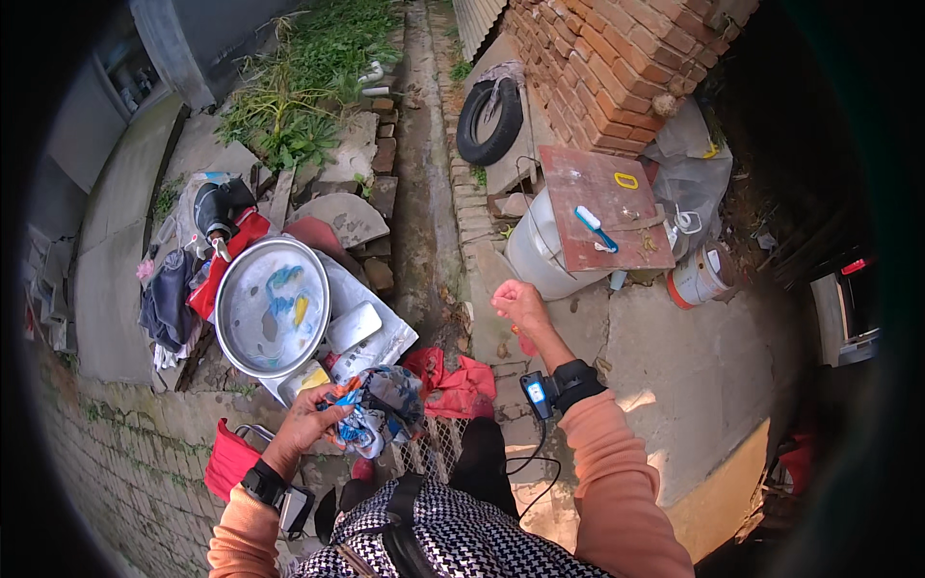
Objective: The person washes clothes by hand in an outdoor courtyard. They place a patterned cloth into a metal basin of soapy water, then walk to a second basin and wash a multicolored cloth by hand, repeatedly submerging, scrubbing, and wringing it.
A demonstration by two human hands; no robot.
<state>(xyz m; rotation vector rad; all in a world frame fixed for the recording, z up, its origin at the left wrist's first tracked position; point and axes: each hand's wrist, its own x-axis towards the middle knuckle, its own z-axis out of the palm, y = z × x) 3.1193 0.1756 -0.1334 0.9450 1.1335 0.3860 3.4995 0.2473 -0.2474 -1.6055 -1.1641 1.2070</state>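
My left hand grips a bunched patterned cloth in blue, white, black and orange. It hangs just in front of my body, by the near edge of a silver slab. On that slab, further forward, rests a round metal basin with a worn blue and yellow picture on its floor. My right hand is raised over the paving, its fingers curled in, and nothing shows in it. It is nearest to a white plastic bucket, apart from it. A reddish board covers the bucket, bearing a teal-handled scrub brush.
A metal tray and a container with something yellow stand beside the basin. Red cloth lies near my feet. A shallow channel runs forward. A tyre leans by the brick pillar. A cable trails from my right wrist.
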